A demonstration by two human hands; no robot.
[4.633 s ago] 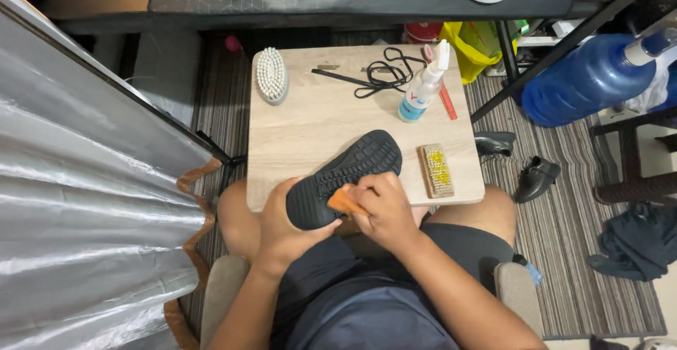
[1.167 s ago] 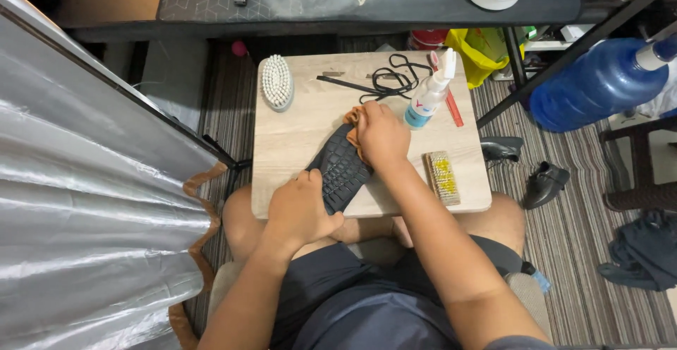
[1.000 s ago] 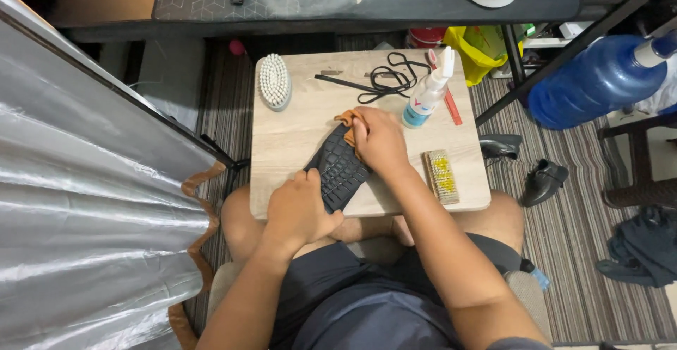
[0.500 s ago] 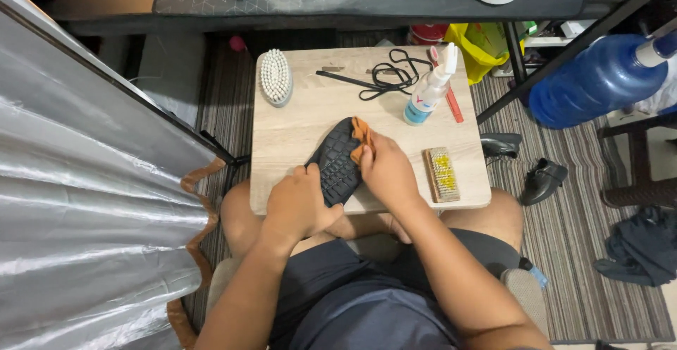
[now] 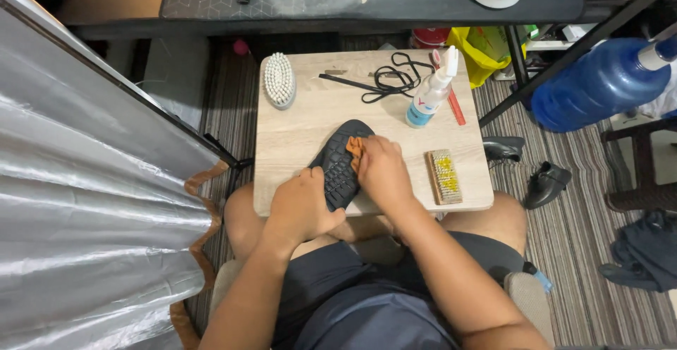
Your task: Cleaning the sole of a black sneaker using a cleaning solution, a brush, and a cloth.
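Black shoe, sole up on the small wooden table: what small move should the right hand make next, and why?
Probably draw the orange cloth down the black shoe's ridged sole toward the heel. The right hand presses the cloth near the toe end, while the left hand grips the heel end at the edge of the light wooden table, leaving the middle tread uncovered.

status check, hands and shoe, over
Left hand grips black shoe heel, sole up on small table. Right hand presses orange cloth on sole. Nothing blocking.
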